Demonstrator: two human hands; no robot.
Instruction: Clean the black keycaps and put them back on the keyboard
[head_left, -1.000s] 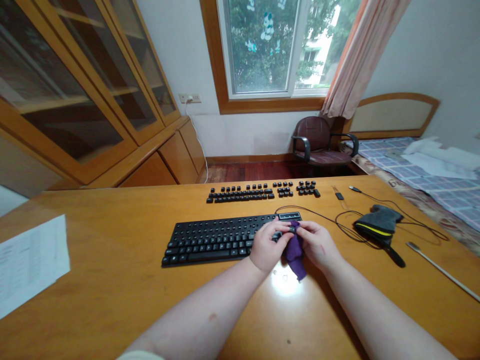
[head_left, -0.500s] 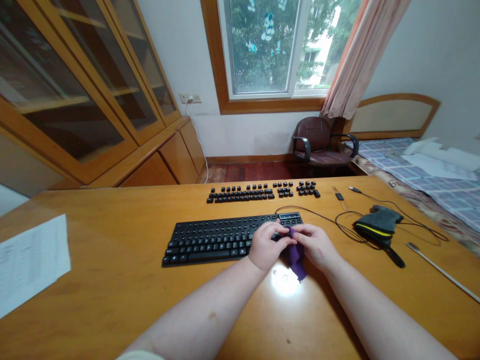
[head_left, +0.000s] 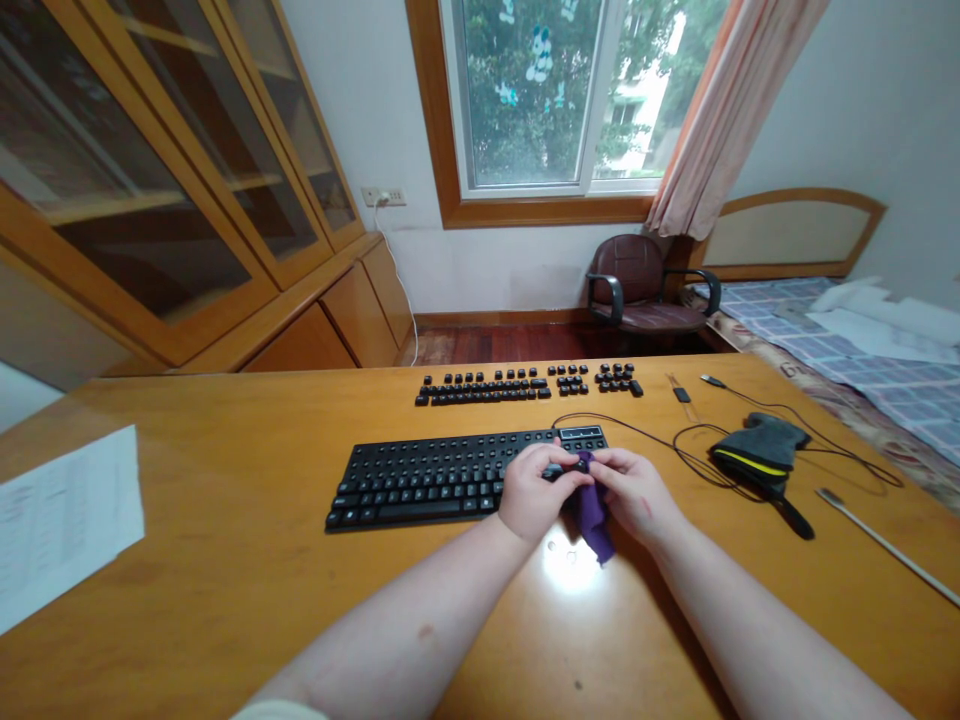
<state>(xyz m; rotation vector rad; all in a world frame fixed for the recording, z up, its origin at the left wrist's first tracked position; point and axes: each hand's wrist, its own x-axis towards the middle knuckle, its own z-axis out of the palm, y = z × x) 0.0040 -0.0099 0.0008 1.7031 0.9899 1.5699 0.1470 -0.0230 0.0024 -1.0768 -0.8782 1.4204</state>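
Over the right end of a black keyboard (head_left: 420, 484), my two hands meet, fingertips nearly touching. In a pinch, my left hand (head_left: 531, 490) has a small black keycap, mostly hidden by the fingers. My right hand (head_left: 636, 496) is closed on a purple cloth (head_left: 594, 528), pressing it against the keycap; the cloth's loose end hangs down toward the desk. Many key positions in the keyboard's upper rows show bare stems, while keycaps sit in its lower rows. Beyond the keyboard, loose black keycaps (head_left: 487, 392) lie in rows.
On the right lie a keycap puller (head_left: 681, 394), a USB cable (head_left: 720, 383), a grey cloth tool with a black handle (head_left: 759, 448) and a thin white-handled brush (head_left: 885, 544). Papers (head_left: 71, 520) rest at the desk's left. A chair (head_left: 637, 285) stands beyond the desk.
The fingers have shifted slightly around the keycap, and more of its dark surface shows between them. The purple cloth moves a little with the right hand. The view has shifted very slightly.
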